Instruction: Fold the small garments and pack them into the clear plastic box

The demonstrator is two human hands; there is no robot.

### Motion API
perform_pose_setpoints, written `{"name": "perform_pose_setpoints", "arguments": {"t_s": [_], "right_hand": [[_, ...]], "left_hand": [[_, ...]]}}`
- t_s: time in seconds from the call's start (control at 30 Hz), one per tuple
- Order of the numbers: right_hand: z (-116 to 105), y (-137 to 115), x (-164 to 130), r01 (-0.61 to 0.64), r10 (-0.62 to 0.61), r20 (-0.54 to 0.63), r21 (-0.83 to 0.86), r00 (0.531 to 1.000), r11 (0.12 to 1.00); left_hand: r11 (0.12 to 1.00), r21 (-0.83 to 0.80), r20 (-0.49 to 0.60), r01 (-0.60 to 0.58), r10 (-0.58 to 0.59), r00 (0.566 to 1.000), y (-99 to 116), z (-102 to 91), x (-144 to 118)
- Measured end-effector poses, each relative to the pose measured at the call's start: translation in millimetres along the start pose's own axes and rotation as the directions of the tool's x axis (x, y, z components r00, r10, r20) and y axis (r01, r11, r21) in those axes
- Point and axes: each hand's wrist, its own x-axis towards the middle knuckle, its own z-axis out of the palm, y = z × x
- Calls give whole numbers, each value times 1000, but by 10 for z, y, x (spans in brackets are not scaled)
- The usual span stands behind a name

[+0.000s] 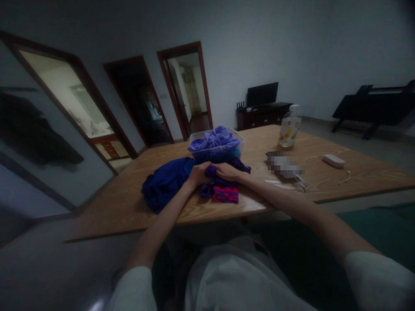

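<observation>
Both hands meet over a small purple garment (220,190) that lies bunched on the wooden surface (285,194), just in front of a clear plastic bin (197,140). The left hand (198,173) is closed around a fold of the purple cloth at its upper edge; the right hand (228,171) lies just beside it, fingers curled over the same fold and pinching it. The garment is dark violet, crumpled, with a band of pink and red stripes along the edge nearest the person. Touching it on the left hand's side is a heap of deep blue cloth (164,183). The bin holds more lilac-blue fabric (215,139) piled above its rim. Beyond the bin, toward the right hand's side, stands a clear pump bottle (289,127), well apart from the garment.
</observation>
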Motion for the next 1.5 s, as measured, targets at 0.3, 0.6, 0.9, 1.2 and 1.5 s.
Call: {"name": "perform_pose_setpoints", "arguments": {"t_s": [0.3,0.6,0.9,1.2,1.5], "right_hand": [[11,5,3,-24,25,22,-21,999,999],[7,2,-4,-17,17,17,1,1000,1000],[3,-4,3,-10,10,17,-13,1000,1000],[6,6,-3,2,-2,6,16,1000,1000],[20,26,1,-11,11,4,-3,1000,1000]], "left_hand": [[1000,22,9,11,-11,1000,7,2,4],[1000,16,4,4,-4,1000,-16,17,1],[1000,15,3,5,-5,1000,-7,11,-1],[1000,17,0,11,-11,1000,-7,11,1],[1000,17,-8,-13,13,1000,-30,31,1]]}}
